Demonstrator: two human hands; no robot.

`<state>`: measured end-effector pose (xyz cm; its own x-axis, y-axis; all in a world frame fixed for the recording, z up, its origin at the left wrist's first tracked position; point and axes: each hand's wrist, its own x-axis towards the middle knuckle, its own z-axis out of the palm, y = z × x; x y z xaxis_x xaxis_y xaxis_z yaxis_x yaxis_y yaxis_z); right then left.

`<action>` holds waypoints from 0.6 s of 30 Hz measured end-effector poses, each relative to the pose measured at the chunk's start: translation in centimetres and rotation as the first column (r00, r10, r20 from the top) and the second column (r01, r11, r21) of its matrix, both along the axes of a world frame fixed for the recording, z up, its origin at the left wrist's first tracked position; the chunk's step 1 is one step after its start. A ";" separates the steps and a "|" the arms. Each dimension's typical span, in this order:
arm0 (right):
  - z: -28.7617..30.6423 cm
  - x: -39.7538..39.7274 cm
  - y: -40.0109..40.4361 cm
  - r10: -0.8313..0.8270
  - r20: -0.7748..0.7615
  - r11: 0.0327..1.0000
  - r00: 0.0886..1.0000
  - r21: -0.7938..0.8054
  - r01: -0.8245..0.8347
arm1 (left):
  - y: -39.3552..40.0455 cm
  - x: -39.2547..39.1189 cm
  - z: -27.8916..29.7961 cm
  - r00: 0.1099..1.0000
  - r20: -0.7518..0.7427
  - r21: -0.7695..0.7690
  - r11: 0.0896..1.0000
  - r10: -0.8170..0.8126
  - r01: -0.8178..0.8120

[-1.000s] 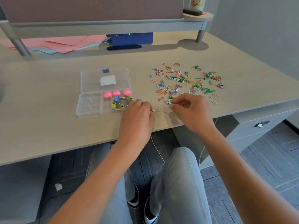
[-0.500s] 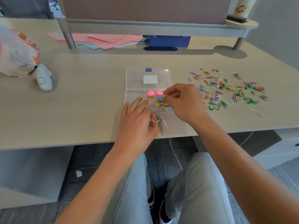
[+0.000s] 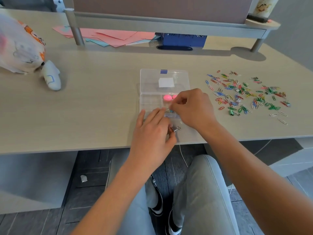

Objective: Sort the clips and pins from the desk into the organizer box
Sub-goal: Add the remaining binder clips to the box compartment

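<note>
Head view: organizer box (image 3: 152,85) is seen on the counter (image 3: 101,99), directly under the right grip (image 3: 191,109) and just ahead of the left grip (image 3: 152,133). Right grip is pinched together on a small clip (image 3: 169,109) over the box's pink pins (image 3: 167,98). Left grip: fingers laid on the box's near edge, thumb curled onto a silver binder clip (image 3: 176,129). Loose paper clips (image 3: 245,94) are spread well right of both grips.

Office workstation is indicated: pale laminate desk (image 3: 101,102) backed by a partition panel (image 3: 160,7) with a raised grey shelf (image 3: 169,25), coloured paper sheets (image 3: 118,35) stacked beneath it, paper clips (image 3: 243,94) scattered about, drawer unit at right, grey floor tiles.
</note>
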<state>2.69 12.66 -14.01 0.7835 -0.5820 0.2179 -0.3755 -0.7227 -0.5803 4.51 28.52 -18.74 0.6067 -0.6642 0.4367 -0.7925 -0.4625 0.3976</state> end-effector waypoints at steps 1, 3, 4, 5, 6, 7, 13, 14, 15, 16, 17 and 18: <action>-0.1 -0.1 0.1 0.000 0.011 1.000 1.000 -0.015 0.000 | 0.1 0.0 0.0 1.000 -0.002 -0.007 1.000 -0.004 0.004; -0.2 -0.2 0.3 -0.008 0.021 0.999 1.000 -0.053 0.009 | 0.1 0.0 0.0 1.000 0.001 -0.014 1.000 -0.007 0.007; -0.3 -0.3 0.4 -0.015 0.020 0.997 1.000 -0.070 0.016 | 0.1 0.0 0.0 1.000 0.003 -0.012 1.000 -0.006 0.006; -0.4 -0.4 0.5 -0.019 0.020 0.996 1.000 -0.082 0.021 | 0.1 0.0 0.0 1.000 0.003 -0.013 1.000 -0.006 0.006; -0.5 -0.4 0.5 -0.020 0.022 0.996 1.000 -0.091 0.021 | 0.1 0.0 0.1 1.000 0.001 -0.017 1.000 -0.006 0.006; -0.5 -0.5 0.5 -0.018 0.024 0.995 1.000 -0.099 0.020 | 0.1 0.0 0.1 1.000 -0.001 -0.023 1.000 -0.006 0.006; -0.3 -0.3 0.5 -0.007 -0.003 0.993 1.000 -0.115 0.006 | 0.2 -0.1 -0.1 1.000 -0.023 -0.037 0.999 -0.009 0.008; -0.1 -0.2 0.4 -0.011 -0.027 0.993 1.000 -0.118 0.008 | 0.2 -0.1 -0.1 0.999 -0.031 -0.042 0.999 -0.011 0.010; 0.0 -0.1 0.3 -0.017 -0.051 0.993 0.999 -0.122 0.010 | 0.3 -0.1 -0.1 0.999 -0.039 -0.048 0.999 -0.013 0.011; 0.2 0.0 0.2 -0.021 -0.072 0.992 0.997 -0.126 0.012 | 0.3 -0.1 0.0 0.999 -0.046 -0.055 0.998 -0.016 0.013; 0.4 0.1 0.1 -0.023 -0.086 0.991 0.996 -0.133 0.011 | 0.3 -0.1 0.0 0.999 -0.050 -0.061 0.998 -0.018 0.015; 0.5 0.2 0.1 -0.020 -0.096 0.990 0.995 -0.143 0.007 | 0.3 -0.1 0.0 0.999 -0.051 -0.065 0.998 -0.018 0.014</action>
<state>2.89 12.75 -13.55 0.7972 -0.5611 0.2225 -0.4353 -0.7898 -0.4322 4.39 28.85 -18.71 0.6191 -0.6455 0.4473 -0.7772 -0.4220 0.4667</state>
